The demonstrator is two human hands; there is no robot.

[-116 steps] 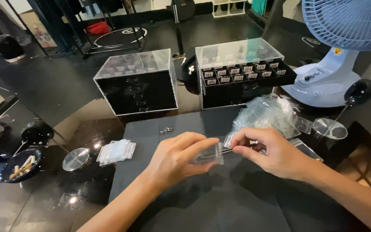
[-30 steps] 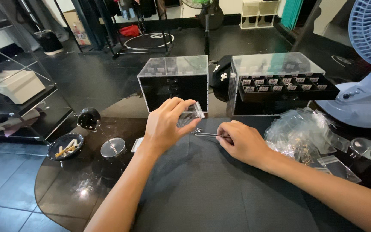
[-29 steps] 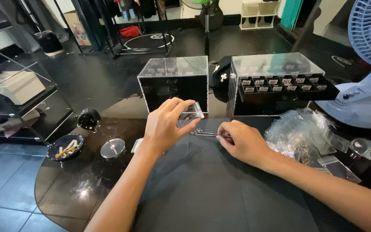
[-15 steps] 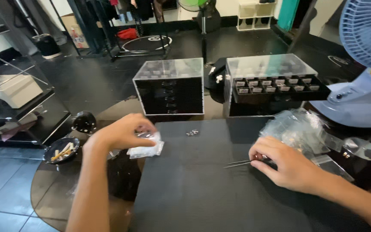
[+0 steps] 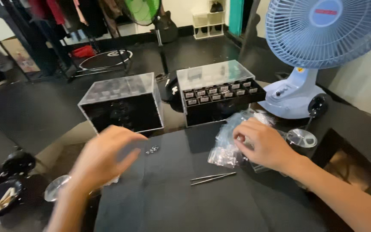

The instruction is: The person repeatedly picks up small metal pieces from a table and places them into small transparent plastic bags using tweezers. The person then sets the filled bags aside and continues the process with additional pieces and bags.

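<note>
A person's right hand (image 5: 266,144) rests with curled fingers on a heap of small clear plastic bags (image 5: 232,144) near the right edge of a black mat (image 5: 185,197); whether the fingertips pinch one bag cannot be told. The left hand (image 5: 104,157), blurred, hovers loosely spread and empty above the mat's left edge. Slim metal tweezers (image 5: 212,178) lie free at the mat's middle, just beside the bags, with a tiny dark item (image 5: 152,150) near the far edge. Two clear-lidded drawer boxes (image 5: 123,103) stand beyond, and a blue fan (image 5: 323,47) sits at the far right corner. Judging from this, the slippery bags could slide off the heap, and a careless sweep could knock the tweezers away.
</note>
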